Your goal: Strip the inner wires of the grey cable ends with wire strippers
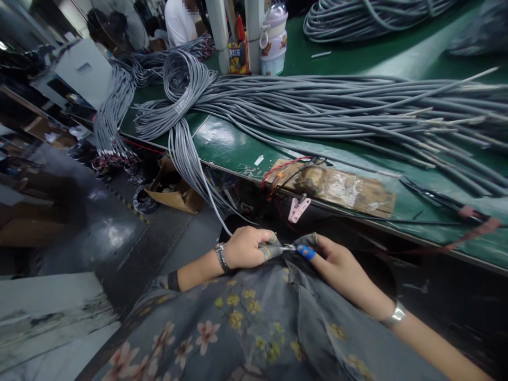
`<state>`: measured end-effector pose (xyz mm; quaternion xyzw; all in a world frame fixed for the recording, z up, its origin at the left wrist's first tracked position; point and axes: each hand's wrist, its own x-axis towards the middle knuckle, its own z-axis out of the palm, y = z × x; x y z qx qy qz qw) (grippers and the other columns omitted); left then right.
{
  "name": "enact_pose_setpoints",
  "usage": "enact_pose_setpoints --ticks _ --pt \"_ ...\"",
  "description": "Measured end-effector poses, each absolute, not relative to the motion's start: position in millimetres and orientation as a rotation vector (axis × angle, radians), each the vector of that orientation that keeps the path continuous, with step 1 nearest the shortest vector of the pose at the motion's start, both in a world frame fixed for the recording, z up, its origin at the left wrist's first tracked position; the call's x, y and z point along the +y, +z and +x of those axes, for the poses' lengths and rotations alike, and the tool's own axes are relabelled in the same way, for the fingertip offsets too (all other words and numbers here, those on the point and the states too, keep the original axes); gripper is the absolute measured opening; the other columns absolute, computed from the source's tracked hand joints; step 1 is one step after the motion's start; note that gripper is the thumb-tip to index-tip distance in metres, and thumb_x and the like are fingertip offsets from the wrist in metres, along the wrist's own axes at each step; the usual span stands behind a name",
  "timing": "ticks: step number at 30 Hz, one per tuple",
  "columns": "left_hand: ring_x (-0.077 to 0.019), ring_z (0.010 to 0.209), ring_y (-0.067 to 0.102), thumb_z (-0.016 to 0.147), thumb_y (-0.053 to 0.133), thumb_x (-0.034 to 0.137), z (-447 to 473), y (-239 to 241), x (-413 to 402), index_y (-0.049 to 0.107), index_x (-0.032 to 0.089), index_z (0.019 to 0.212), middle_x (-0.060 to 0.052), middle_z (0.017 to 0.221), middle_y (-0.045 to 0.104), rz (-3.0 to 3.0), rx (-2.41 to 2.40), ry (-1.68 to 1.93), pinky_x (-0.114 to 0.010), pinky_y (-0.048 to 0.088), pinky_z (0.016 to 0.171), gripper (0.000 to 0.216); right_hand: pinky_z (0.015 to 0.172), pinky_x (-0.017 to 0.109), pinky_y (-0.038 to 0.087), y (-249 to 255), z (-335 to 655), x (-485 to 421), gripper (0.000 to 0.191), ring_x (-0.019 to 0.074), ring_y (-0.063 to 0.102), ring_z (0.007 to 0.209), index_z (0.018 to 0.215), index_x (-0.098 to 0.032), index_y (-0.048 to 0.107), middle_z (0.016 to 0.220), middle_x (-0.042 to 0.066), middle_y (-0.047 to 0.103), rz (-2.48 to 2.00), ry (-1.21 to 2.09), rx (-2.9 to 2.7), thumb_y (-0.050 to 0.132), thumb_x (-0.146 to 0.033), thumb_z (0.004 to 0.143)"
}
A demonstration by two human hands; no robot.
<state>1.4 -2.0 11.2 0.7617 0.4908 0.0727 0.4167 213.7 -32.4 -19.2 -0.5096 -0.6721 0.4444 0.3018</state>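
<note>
Up-left of the grip, a cardboard box [174, 198] sits under the desk [222, 140], its contents unclear. Far above is a yellow box [238, 57] with unreadable print. The left hand [244, 247] is clenched on a grey cable [219, 214] that runs up-left. The cable's thin tip points right to the right hand [337, 264], whose grip I cannot tell.

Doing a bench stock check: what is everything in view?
cables: many, grey, heaped on table
table: one, green, ahead
cardboard: one, brown, table's near edge
clip: one, pink, under cardboard
bottle: one, white-lilac, table's far side
box: one, brown, floor
cloth: one, grey floral, lap
left hand: one, closed on grey loose cable
right hand: one, blue fingertip cover, fingertips by left hand
</note>
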Motion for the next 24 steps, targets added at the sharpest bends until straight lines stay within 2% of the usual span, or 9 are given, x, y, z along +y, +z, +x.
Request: enact_pose_setpoints --ticks 5,7,10,13,16,21,24 --pt "-0.0108 0.063 0.056 0.079 0.062 0.034 1.5 6.2 3.9 0.071 0.015 0.082 0.0 0.068 0.068 1.814 1.239 0.255 -0.018 0.042 0.062 0.021 0.059 0.032 0.043 -8.4 220.6 -32.7 0.023 0.0186 0.055 0.06 0.073 -0.021 0.061 0.063 0.004 0.062 -1.13 0.554 -2.127 0.047 -0.031 0.088" --pt "-0.011 0.065 0.056 0.079 0.063 0.034 2.4 4.0 4.3 0.071 0.013 0.082 -0.001 0.07 0.068 1.789 1.228 0.289 -0.018 0.043 0.063 0.022 0.058 0.032 0.041 -8.7 222.2 -32.4 0.022 0.0184 0.054 0.058 0.073 -0.021 0.061 0.062 0.003 0.062 -1.07 0.409 -2.173 0.046 -0.028 0.089" --pt "-0.0103 0.066 0.056 0.078 0.064 0.035 3.8 1.3 2.6 0.07 0.012 0.081 -0.001 0.07 0.067 1.784 1.123 0.245 -0.017 0.042 0.064 0.023 0.056 0.03 0.043 -17.4 222.4 -30.8 0.02 0.0184 0.057 0.058 0.081 -0.021 0.061 0.066 0.004 0.064 -1.29 0.383 -2.001 0.045 -0.029 0.09" --pt "-0.009 0.062 0.053 0.075 0.067 0.035 4.0 -0.7 1.3 0.07 0.013 0.079 0.001 0.066 0.064 1.807 1.018 0.134 -0.018 0.04 0.062 0.023 0.052 0.029 0.044 -26.7 224.8 -28.9 0.02 0.0185 0.06 0.056 0.086 -0.022 0.058 0.069 0.003 0.066 -1.505 0.496 -1.791 0.044 -0.035 0.09" --pt "-0.0072 0.057 0.048 0.076 0.065 0.034 2.7 -2.6 3.7 0.068 0.011 0.076 0.001 0.063 0.06 1.643 1.093 0.26 -0.018 0.038 0.057 0.023 0.055 0.03 0.046 -25.7 230.9 -29.4 0.021 0.0191 0.061 0.059 0.086 -0.023 0.059 0.071 0.003 0.066 -1.461 0.531 -1.85 0.044 -0.038 0.09" --pt "-0.0052 0.049 0.041 0.071 0.07 0.043 0.4 -3.4 8.0 0.066 0.01 0.075 0.002 0.057 0.054 1.371 1.111 0.405 -0.018 0.033 0.048 0.034 0.052 0.031 0.035 -8.0 238.4 -31.8 0.027 0.0191 0.051 0.055 0.065 -0.022 0.052 0.058 0.004 0.055 -1.281 0.128 -2.156 0.042 -0.031 0.089" --pt "-0.005 0.048 0.041 0.07 0.071 0.041 0.7 -2.9 6.5 0.066 0.009 0.075 0.003 0.056 0.053 1.364 1.096 0.407 -0.018 0.033 0.048 0.033 0.053 0.031 0.031 -2.3 237.3 -31.2 0.027 0.0189 0.048 0.056 0.062 -0.022 0.05 0.056 0.004 0.052 -1.252 -0.005 -2.26 0.042 -0.026 0.087"
